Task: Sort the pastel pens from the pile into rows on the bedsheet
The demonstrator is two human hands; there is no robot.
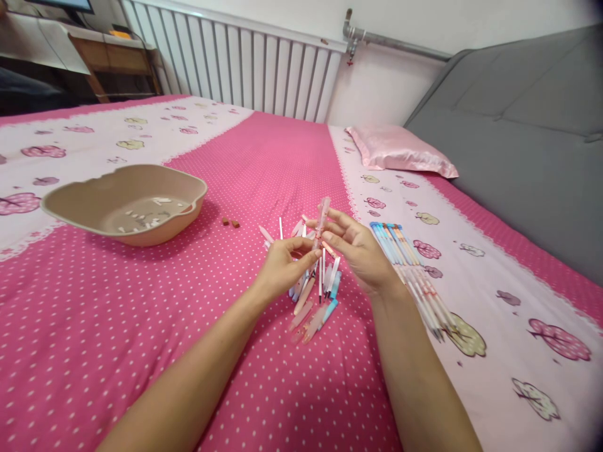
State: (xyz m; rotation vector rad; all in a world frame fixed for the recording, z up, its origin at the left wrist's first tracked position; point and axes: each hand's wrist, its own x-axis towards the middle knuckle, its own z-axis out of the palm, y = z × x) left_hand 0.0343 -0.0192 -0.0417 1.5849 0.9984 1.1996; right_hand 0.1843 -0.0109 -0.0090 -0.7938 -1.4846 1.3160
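Observation:
Over the middle of the bed, my left hand (288, 263) pinches the lower end of a clear pink pen barrel (323, 215), which stands nearly upright. My right hand (360, 254) has its thumb and fingers closed on the same barrel from the right. Below both hands lies a loose pile of pen parts: pink barrels (301, 314), white refills with dark tips (321, 282) and light blue pieces (335, 285). My fingers partly cover the pile. Beside my right wrist, several pens (393, 243) lie side by side in a neat row, with blue, orange and pink ends.
A beige basin (172, 235) with small white pieces in it stands on the left. Two small brown blocks (230, 223) lie between it and the pile. A pink pillow (400, 150) rests against the grey headboard (509, 119). A white radiator (245, 59) runs along the wall.

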